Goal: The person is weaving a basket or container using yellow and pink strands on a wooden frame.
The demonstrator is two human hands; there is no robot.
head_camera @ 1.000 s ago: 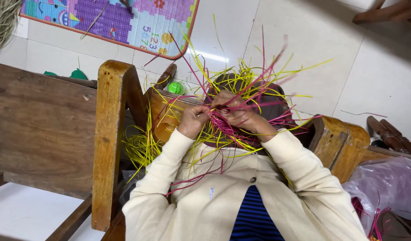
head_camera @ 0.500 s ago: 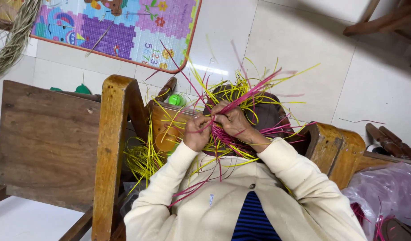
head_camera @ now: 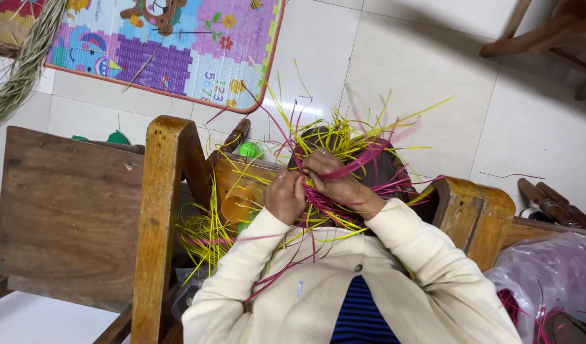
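White floor tiles and a colourful play mat [head_camera: 172, 44] lie beyond a wooden chair [head_camera: 159, 210]. Both hands, left hand [head_camera: 285, 196] and right hand [head_camera: 338, 181], are closed on a tangle of yellow and pink strips [head_camera: 344, 143] held at chest height, seemingly over a dark round form.

Woven strips [head_camera: 344, 159] at center, between both hands; wooden chair [head_camera: 159, 210] at nine o'clock; play mat [head_camera: 172, 51] at eleven; plastic bag [head_camera: 547, 280] at four.

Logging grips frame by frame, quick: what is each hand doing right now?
Left hand: closed on the yellow and pink strands of the woven piece.
Right hand: closed, pinching a pink strand of the same piece.
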